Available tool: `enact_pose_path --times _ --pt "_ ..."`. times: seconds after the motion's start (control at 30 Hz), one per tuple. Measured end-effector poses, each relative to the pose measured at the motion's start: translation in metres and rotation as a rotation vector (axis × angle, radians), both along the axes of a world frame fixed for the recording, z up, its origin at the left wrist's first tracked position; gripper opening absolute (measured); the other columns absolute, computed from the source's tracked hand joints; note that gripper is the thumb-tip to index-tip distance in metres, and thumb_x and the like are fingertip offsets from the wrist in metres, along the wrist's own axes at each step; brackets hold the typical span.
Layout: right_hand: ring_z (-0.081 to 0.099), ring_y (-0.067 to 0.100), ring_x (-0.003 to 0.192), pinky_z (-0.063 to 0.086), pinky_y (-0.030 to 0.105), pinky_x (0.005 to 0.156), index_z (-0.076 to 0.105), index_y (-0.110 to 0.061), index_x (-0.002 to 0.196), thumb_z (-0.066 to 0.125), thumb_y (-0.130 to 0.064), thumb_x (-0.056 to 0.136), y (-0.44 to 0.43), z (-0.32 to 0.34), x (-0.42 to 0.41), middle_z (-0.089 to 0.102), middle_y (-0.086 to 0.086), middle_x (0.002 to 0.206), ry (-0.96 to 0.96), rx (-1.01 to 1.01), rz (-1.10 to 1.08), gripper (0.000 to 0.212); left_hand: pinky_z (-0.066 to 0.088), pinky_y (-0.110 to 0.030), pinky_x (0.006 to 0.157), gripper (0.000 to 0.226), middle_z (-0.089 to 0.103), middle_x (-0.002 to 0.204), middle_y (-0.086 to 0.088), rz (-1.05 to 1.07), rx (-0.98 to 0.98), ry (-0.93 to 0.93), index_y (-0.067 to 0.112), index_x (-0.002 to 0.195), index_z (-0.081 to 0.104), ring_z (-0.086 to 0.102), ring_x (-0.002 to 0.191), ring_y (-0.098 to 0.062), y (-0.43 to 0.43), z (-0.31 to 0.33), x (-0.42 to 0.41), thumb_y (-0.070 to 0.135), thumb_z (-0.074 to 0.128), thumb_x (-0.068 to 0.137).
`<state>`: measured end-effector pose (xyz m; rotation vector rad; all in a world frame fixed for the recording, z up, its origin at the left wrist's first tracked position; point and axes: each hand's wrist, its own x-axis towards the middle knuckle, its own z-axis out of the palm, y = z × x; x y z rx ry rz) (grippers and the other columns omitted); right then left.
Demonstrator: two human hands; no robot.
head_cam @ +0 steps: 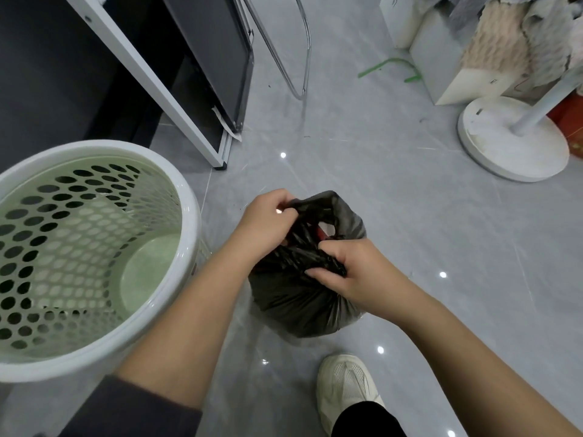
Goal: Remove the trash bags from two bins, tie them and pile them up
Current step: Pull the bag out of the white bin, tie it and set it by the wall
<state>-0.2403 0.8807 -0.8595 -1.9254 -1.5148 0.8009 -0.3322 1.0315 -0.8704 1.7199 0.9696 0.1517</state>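
A filled black trash bag sits on the grey tiled floor in the middle of the view. My left hand pinches one gathered flap of its top at the upper left. Lower right on the bag's neck, my right hand grips another twisted flap. Between the flaps a small gap shows something red and white inside. To the left stands a pale green perforated bin with a white rim and no bag in it.
A white-framed dark desk and a chrome chair leg stand behind the bag. A round white stand base and white boxes lie at the upper right. My white shoe is just below the bag.
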Motion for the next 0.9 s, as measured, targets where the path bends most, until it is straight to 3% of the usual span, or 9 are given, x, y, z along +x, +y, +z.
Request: enact_pose_path --times 0.17,0.23,0.37,0.43,0.5,0.6,0.73,0.8,0.9 --pt "0.049 0.011 0.058 0.036 0.018 0.052 0.052 -0.012 0.072 0.062 -0.022 0.089 -0.003 0.000 0.006 0.051 -0.005 0.059 0.019 0.057 -0.208 0.022 0.044 -0.026 0.050 0.033 0.058 0.072 0.000 0.080 -0.060 -0.051 0.020 0.077 0.050 0.051 0.054 -0.015 -0.007 -0.008 -0.024 -0.008 0.033 0.081" --pt "0.048 0.012 0.057 0.037 0.021 0.053 0.050 -0.013 0.072 0.063 -0.023 0.088 -0.002 0.000 0.007 0.051 -0.004 0.059 0.026 0.054 -0.240 0.023 0.040 -0.031 0.048 0.039 0.057 0.067 0.002 0.043 -0.018 -0.045 0.027 0.085 0.052 0.047 0.050 -0.014 -0.009 -0.006 -0.029 -0.006 0.031 0.080" --pt "0.057 0.016 0.066 0.048 0.035 0.063 0.053 -0.010 0.079 0.064 -0.025 0.087 -0.002 0.003 0.013 0.059 0.003 0.067 0.004 0.034 -0.198 0.020 0.044 -0.040 0.053 0.032 0.053 0.065 -0.001 -0.106 0.394 0.104 0.028 0.097 0.040 0.052 0.057 -0.023 -0.014 0.006 -0.040 0.000 0.036 0.082" --pt "0.060 0.015 0.070 0.050 0.038 0.067 0.056 -0.012 0.081 0.065 -0.024 0.086 -0.002 0.006 0.017 0.062 -0.001 0.071 -0.003 0.033 -0.175 0.017 0.035 -0.034 0.050 0.023 0.047 0.060 0.001 -0.155 0.623 0.137 0.023 0.093 0.035 0.047 0.055 -0.022 -0.016 0.010 -0.046 0.002 0.039 0.083" --pt "0.062 0.016 0.074 0.051 0.041 0.069 0.058 -0.012 0.084 0.066 -0.024 0.086 -0.002 0.006 0.021 0.064 -0.001 0.074 -0.018 0.022 -0.153 0.015 0.028 -0.029 0.048 0.021 0.041 0.058 0.002 -0.234 0.689 0.101 0.021 0.092 0.036 0.044 0.054 -0.021 -0.018 0.010 -0.051 0.002 0.039 0.084" --pt "0.062 0.018 0.074 0.050 0.046 0.068 0.059 -0.013 0.084 0.065 -0.024 0.086 -0.002 0.003 0.026 0.063 -0.001 0.075 -0.056 0.018 -0.152 0.012 0.029 -0.022 0.050 0.030 0.049 0.069 0.005 -0.360 0.674 0.094 0.027 0.101 0.044 0.049 0.063 -0.022 -0.017 0.010 -0.056 0.002 0.039 0.085" --pt "0.059 0.017 0.074 0.050 0.045 0.066 0.059 -0.016 0.084 0.061 -0.009 0.082 -0.002 0.005 0.027 0.060 -0.005 0.075 -0.084 0.034 -0.115 0.008 0.044 -0.029 0.066 0.059 0.067 0.099 0.009 -0.519 0.683 0.215 0.047 0.129 0.045 0.061 0.087 -0.019 -0.013 0.012 -0.056 0.006 0.037 0.087" --pt "0.059 0.017 0.074 0.050 0.044 0.066 0.058 -0.017 0.083 0.059 -0.006 0.079 -0.001 0.006 0.026 0.059 -0.006 0.076 -0.101 0.030 -0.084 0.012 0.040 -0.029 0.064 0.049 0.068 0.102 0.004 -0.551 0.739 0.379 0.040 0.122 0.053 0.061 0.088 -0.022 -0.014 0.014 -0.052 0.009 0.037 0.088" --pt "0.056 0.020 0.070 0.048 0.045 0.063 0.051 -0.014 0.076 0.058 -0.005 0.078 -0.001 0.005 0.028 0.055 -0.005 0.071 -0.174 0.016 -0.094 0.012 0.034 -0.031 0.058 0.019 0.065 0.087 -0.007 -0.385 0.844 0.483 0.017 0.098 0.055 0.056 0.074 -0.029 -0.011 0.023 -0.051 0.017 0.038 0.089"
